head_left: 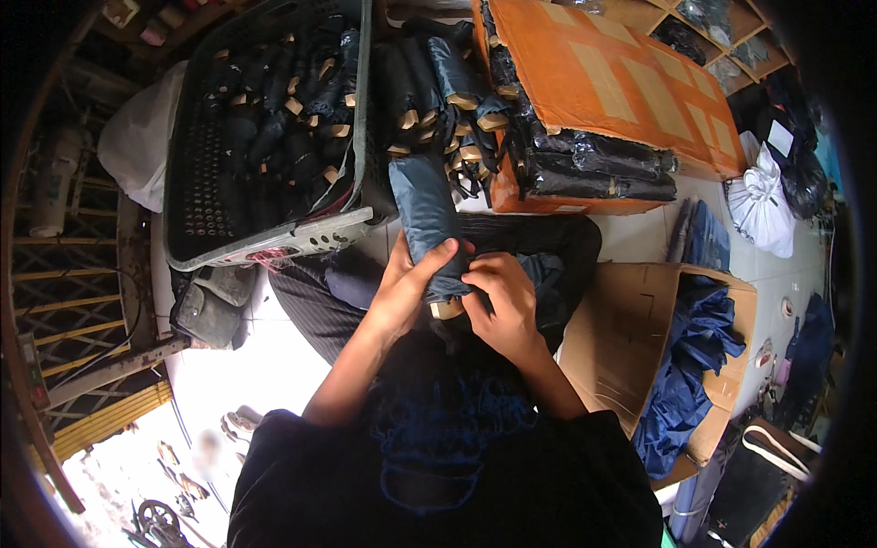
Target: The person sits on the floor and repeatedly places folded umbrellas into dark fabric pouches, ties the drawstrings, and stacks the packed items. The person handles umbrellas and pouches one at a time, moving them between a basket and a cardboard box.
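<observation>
Left hand (402, 281) curled in a grip, thumb (438, 258) near right fingers (484, 279), right hand (508, 298) pinching, bare forearms (354, 367) below the fingers

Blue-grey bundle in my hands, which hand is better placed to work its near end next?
Probably the right hand: it touches the blue-grey bundle near the tan end piece, while the left hand holds its side, thumb across the fabric.
</observation>
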